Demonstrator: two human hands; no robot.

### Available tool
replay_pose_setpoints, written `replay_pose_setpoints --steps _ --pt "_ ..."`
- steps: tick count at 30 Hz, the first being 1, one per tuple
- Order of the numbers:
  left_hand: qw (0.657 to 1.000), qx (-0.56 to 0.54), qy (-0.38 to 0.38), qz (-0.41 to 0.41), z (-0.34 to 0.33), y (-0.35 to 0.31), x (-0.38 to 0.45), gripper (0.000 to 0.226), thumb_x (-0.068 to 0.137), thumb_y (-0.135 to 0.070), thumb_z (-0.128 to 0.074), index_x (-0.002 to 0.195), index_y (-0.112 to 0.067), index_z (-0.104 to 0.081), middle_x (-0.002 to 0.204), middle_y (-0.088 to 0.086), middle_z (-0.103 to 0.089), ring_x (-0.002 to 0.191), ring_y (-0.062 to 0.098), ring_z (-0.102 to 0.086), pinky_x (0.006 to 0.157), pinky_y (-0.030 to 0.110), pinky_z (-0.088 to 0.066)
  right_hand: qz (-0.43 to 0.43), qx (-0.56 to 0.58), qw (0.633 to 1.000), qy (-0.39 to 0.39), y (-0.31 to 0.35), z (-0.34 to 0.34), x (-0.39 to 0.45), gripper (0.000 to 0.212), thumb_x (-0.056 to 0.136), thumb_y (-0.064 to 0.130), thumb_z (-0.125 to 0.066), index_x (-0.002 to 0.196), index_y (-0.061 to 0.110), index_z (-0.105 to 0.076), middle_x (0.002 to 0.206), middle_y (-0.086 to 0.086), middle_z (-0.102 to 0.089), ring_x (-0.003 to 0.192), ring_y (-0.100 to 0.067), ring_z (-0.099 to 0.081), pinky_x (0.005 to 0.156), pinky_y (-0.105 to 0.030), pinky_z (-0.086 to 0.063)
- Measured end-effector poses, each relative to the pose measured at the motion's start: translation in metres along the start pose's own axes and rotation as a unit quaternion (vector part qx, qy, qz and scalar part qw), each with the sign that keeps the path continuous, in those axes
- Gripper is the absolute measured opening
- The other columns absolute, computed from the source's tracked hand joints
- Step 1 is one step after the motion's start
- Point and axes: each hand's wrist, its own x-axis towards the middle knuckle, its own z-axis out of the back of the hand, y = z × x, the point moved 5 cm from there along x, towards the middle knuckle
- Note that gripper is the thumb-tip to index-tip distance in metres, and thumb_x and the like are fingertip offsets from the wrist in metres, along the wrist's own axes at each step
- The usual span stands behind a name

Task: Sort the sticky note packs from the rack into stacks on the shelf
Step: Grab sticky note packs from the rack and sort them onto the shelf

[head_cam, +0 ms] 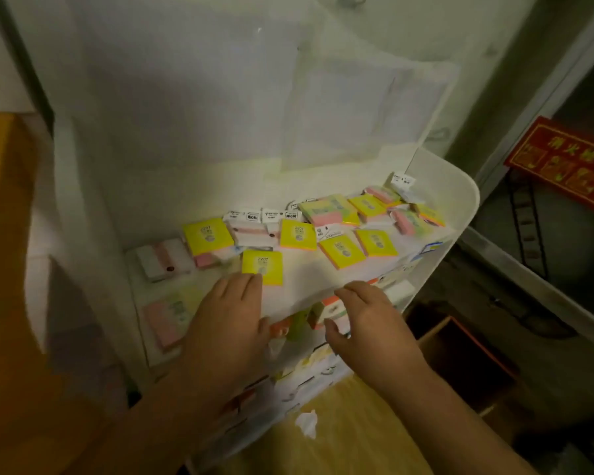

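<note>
Several yellow sticky note packs lie scattered on the white shelf [323, 269], with pink and white packs among them. The nearest yellow pack [263, 267] lies under the fingertips of my left hand [230, 313], whose fingers reach forward fairly straight. My right hand [364, 320] hovers at the shelf's front edge, fingers loosely curled over packs in the rack [299, 323] below; I cannot see it holding one. A white and pink pack [163, 258] sits at the shelf's left end. More packs [326, 209] pile at the back right.
The shelf's raised white rim [460, 214] curves round the right side. A red sign with gold characters [566, 162] hangs at the right. A brown box [460, 354] stands below right. A crumpled white scrap [306, 423] lies on the wooden floor.
</note>
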Motion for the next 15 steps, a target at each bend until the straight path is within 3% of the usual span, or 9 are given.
replay_pose_setpoints --steps 4,8,12,15 --pt "0.999 0.01 -0.007 0.053 -0.002 0.02 -0.006 0.072 0.054 -0.027 -0.088 0.116 -0.002 -0.061 0.108 0.014 -0.066 0.096 0.031 -0.061 0.079 0.042 -0.056 0.033 0.016 0.997 0.066 0.009 -0.031 0.042 0.049 0.093 0.038 -0.055 0.137 0.016 -0.051 0.136 -0.002 -0.049 0.126 -0.023 -0.043 0.103 -0.035 -0.044" --pt "0.997 -0.008 -0.014 0.079 -0.006 0.024 -0.021 0.073 0.057 -0.026 -0.089 0.119 -0.002 -0.061 0.112 0.014 -0.066 0.1 0.032 -0.066 0.083 0.042 -0.055 0.113 0.009 0.989 0.089 0.033 -0.052 0.086 0.046 0.088 0.038 -0.06 0.125 0.011 -0.056 0.128 -0.007 -0.052 0.12 -0.027 -0.047 0.093 -0.04 -0.049" --pt "0.995 -0.003 -0.019 0.097 -0.007 0.03 -0.039 0.056 0.078 -0.039 -0.062 0.122 -0.004 -0.06 0.115 0.013 -0.066 0.106 0.026 -0.06 0.088 0.041 -0.054 0.168 -0.013 0.977 0.128 0.06 -0.067 0.124 0.04 0.083 0.039 -0.062 0.113 0.013 -0.058 0.123 -0.006 -0.051 0.118 -0.026 -0.047 0.087 -0.037 -0.047" --pt "0.991 0.004 -0.001 0.131 -0.005 0.033 -0.05 0.063 0.069 -0.03 -0.079 0.122 -0.004 -0.057 0.115 0.012 -0.065 0.109 0.025 -0.053 0.086 0.04 -0.054 0.193 -0.054 0.969 0.146 0.072 -0.071 0.14 0.038 0.083 0.043 -0.061 0.11 0.015 -0.062 0.12 -0.005 -0.053 0.112 -0.025 -0.052 0.084 -0.035 -0.047"
